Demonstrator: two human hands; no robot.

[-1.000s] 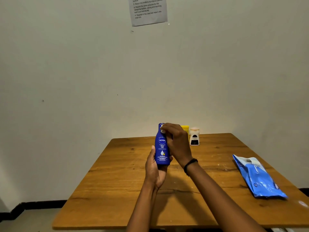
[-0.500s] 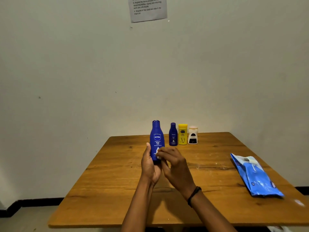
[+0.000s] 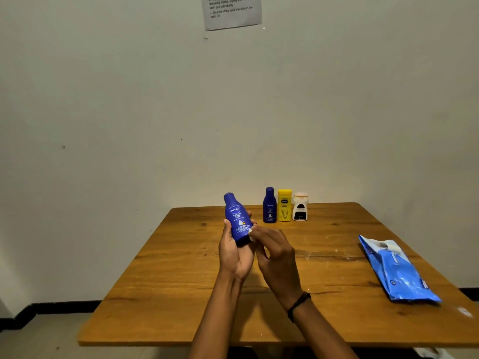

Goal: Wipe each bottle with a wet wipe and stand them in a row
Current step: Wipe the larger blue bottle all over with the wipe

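Note:
My left hand (image 3: pixel 234 251) grips the lower half of a large blue Nivea bottle (image 3: pixel 236 216), held above the table and tilted a little to the left. My right hand (image 3: pixel 274 251) presses a small white wet wipe (image 3: pixel 250 231) against the bottle's lower right side; most of the wipe is hidden under the fingers. Three bottles stand in a row at the table's far edge: a small blue one (image 3: pixel 269 205), a yellow one (image 3: pixel 284 205) and a white one (image 3: pixel 300 206).
The wooden table (image 3: pixel 181 294) stands against a pale wall. A blue pack of wet wipes (image 3: pixel 396 270) lies flat near the right edge. A printed sheet (image 3: pixel 231 11) hangs on the wall above.
My right hand slid with the wipe from the bottle's top down to its lower side. The bottle moved left and tilted, uncovering the row of three bottles behind it.

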